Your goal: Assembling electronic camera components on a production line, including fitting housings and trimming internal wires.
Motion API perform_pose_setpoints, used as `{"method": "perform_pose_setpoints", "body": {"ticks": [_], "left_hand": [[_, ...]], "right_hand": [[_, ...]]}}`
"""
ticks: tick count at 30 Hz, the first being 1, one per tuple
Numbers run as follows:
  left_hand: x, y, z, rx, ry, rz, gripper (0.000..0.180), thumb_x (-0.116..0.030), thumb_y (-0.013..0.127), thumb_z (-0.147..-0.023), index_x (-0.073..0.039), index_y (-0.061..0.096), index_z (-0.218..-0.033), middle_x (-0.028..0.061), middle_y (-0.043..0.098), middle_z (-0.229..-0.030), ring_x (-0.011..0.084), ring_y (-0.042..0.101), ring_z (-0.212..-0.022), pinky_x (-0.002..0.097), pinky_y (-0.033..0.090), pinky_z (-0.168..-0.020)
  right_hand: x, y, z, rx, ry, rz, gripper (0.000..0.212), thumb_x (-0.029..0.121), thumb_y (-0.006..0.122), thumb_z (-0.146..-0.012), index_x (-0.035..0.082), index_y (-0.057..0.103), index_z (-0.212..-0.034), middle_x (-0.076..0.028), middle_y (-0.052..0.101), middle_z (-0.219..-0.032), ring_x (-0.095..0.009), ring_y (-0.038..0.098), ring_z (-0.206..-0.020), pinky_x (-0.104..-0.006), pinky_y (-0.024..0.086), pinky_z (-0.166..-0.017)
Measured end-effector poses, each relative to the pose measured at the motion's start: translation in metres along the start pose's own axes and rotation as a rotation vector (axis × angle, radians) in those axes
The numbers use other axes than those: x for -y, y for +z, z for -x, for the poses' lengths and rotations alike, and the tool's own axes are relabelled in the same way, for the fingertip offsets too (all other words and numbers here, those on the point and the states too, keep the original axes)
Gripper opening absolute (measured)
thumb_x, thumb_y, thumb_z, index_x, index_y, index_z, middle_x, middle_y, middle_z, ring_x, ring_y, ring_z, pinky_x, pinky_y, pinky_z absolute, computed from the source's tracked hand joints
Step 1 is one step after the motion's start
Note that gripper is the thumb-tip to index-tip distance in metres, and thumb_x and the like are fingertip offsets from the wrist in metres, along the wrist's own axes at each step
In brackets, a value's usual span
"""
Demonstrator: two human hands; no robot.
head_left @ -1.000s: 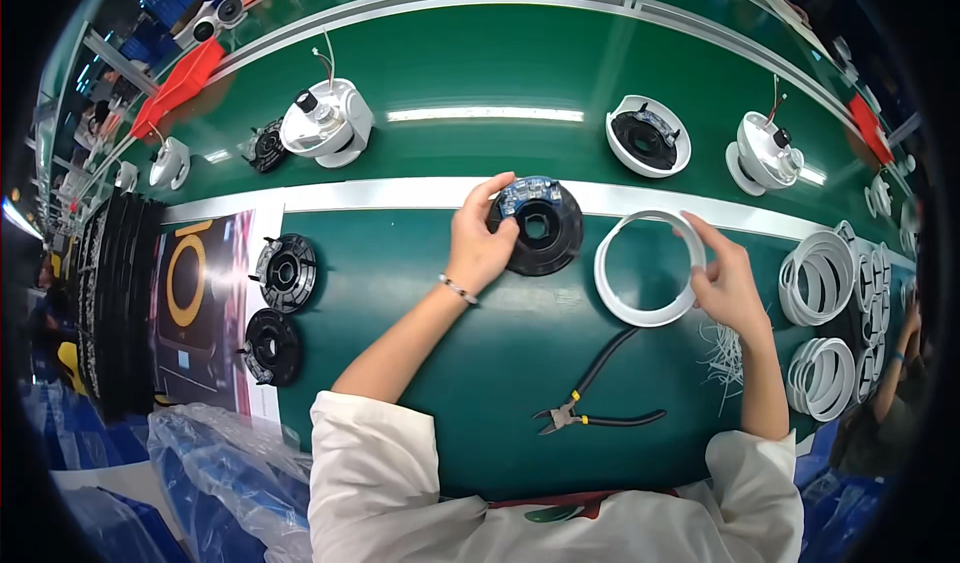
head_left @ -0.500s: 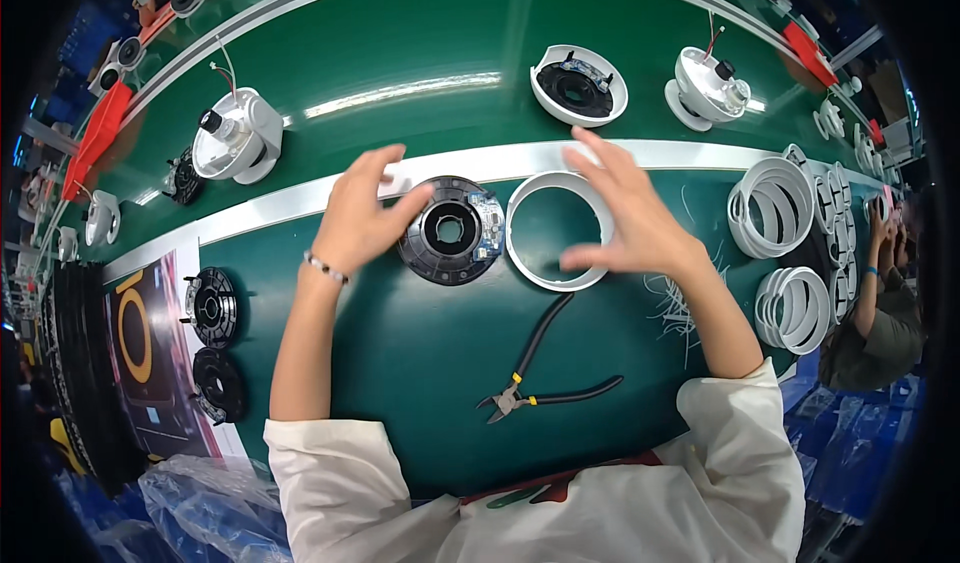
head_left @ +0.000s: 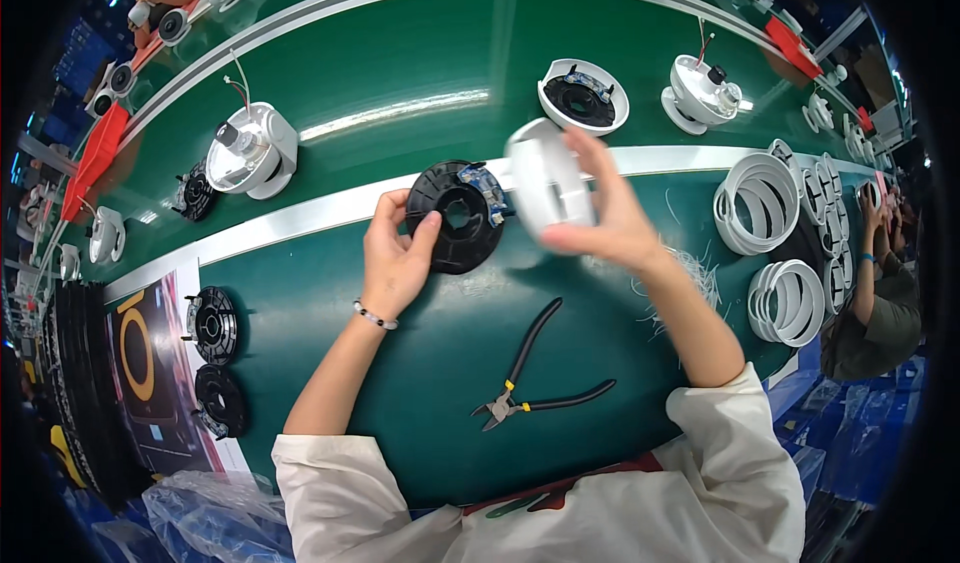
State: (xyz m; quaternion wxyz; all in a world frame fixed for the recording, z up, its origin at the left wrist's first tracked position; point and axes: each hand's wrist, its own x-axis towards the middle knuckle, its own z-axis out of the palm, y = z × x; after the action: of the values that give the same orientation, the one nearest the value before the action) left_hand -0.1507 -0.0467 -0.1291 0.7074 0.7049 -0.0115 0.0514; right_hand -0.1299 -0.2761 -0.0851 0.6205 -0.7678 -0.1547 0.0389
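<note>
My left hand (head_left: 397, 260) grips the left edge of a round black plastic disc (head_left: 437, 241), thumb on its face. The disc has a hole in the middle and a blue circuit board (head_left: 483, 195) along its right side. In my right hand (head_left: 622, 225) is a white plastic ring (head_left: 540, 178), tilted on edge, held between thumb and fingers. Ring and disc are close side by side, near the white strip across the table. Below them lie diagonal cutters (head_left: 507, 403) with black handles, their handles spread.
White rings (head_left: 765, 208) are stacked at the right, beside a heap of thin white ties (head_left: 690, 283). Two black discs (head_left: 215, 325) lie at the left. Beyond the strip (head_left: 340, 210) stand white camera housings (head_left: 255, 153) and a white ring with a black disc (head_left: 583, 96).
Both hands have closed on parts. My left hand took the black disc and tilted it; my right hand lifted the white ring and turned it on edge.
</note>
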Motion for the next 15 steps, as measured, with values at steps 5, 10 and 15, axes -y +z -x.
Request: {"method": "perform_pose_setpoints", "body": {"ticks": [5, 10, 15], "left_hand": [[-0.001, 0.017, 0.002, -0.017, 0.145, -0.054, 0.025, 0.000, 0.048, -0.083, 0.003, 0.043, -0.107, 0.0109, 0.054, -0.098, 0.0104, 0.055, -0.083, 0.0203, 0.048, -0.059], [0.003, 0.011, 0.007, 0.271, -0.114, 0.541, 0.070, -0.057, 0.022, -0.088, -0.006, 0.021, -0.135, 0.0118, 0.034, -0.133, 0.0274, 0.033, -0.123, 0.0417, 0.028, -0.100], [-0.004, 0.002, -0.007, 0.230, -0.334, 0.989, 0.076, -0.065, 0.027, -0.082, -0.002, 0.042, -0.122, 0.0140, 0.049, -0.119, 0.0275, 0.049, -0.108, 0.0410, 0.039, -0.093]], "right_hand": [[-0.002, 0.051, -0.010, -0.010, -0.069, 0.225, 0.108, 0.036, 0.081, -0.053, -0.002, 0.019, -0.133, -0.021, 0.033, -0.128, -0.029, 0.032, -0.121, -0.0380, 0.026, -0.100], [-0.002, 0.071, -0.016, -0.066, -0.104, 0.142, 0.109, 0.038, 0.081, -0.053, -0.003, 0.017, -0.132, -0.023, 0.033, -0.126, -0.032, 0.033, -0.119, -0.0403, 0.027, -0.099], [-0.005, 0.082, -0.010, -0.015, -0.143, 0.196, 0.113, 0.039, 0.081, -0.051, -0.003, 0.015, -0.133, -0.024, 0.026, -0.129, -0.035, 0.026, -0.122, -0.0420, 0.025, -0.100]]}}
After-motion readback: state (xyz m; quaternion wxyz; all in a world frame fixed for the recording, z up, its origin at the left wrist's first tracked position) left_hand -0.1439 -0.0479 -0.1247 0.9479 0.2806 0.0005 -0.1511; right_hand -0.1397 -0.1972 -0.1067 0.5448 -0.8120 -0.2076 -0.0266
